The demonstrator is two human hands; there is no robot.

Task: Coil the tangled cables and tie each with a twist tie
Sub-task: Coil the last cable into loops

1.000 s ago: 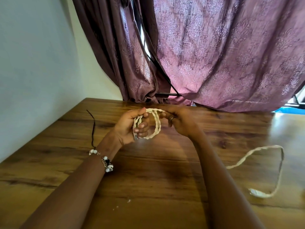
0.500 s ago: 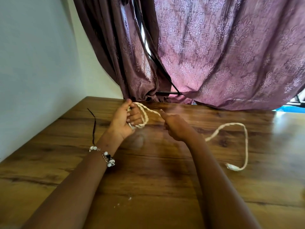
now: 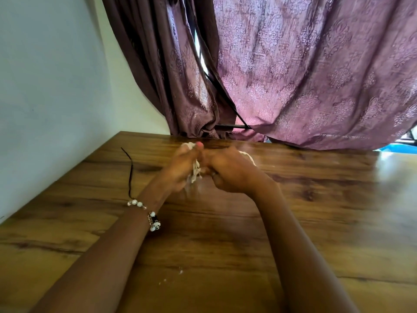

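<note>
A brown wooden table [image 3: 293, 222] fills the bottom. A purple curtain [image 3: 304, 75] hangs up top. In the middle, the left hand [image 3: 180, 170] and right hand [image 3: 228, 172] squeeze the white cable [image 3: 195, 170] between them.

Mostly hidden between the curled fingers of left hand [image 3: 180, 168] and right hand [image 3: 230, 172]: cream twisted cable [image 3: 195, 170], only short bits showing. Blurred, both hands. Grip of right fingers unclear. Forearms cut off below.

Daylight through the curtain [image 3: 316, 75]; glare on the table [image 3: 392, 168]; hands motion-blurred.
</note>
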